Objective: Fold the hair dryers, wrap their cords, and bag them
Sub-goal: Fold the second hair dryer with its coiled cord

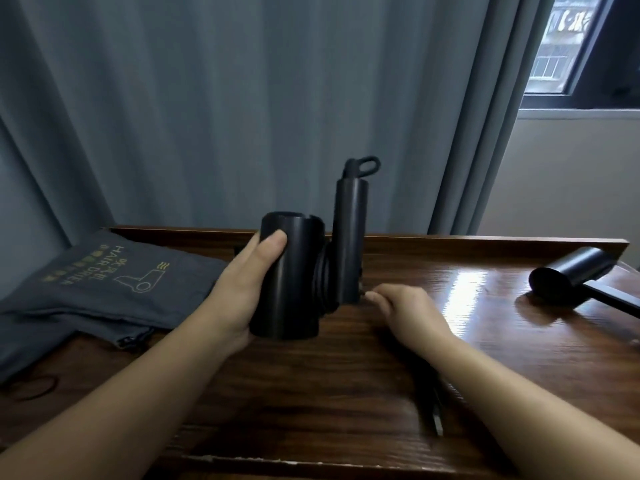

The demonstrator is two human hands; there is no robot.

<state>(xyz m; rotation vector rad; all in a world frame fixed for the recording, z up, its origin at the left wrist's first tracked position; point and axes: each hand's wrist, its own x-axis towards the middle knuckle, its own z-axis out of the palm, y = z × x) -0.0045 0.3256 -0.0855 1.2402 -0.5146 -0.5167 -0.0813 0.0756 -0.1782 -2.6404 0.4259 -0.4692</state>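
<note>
Head view: my left hand grips the hair dryer; right hand pinches its cord, which I fear may slip and unwind.

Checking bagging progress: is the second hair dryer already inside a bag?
No, the second hair dryer lies bare on the table.

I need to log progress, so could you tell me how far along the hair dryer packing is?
Done: the held hair dryer looks folded, with cord coiled between body and handle. In hand: the left hand grips it while the right hand works at the cord's end. Left: bagging it in a grey bag, then the unfolded second dryer.
</note>
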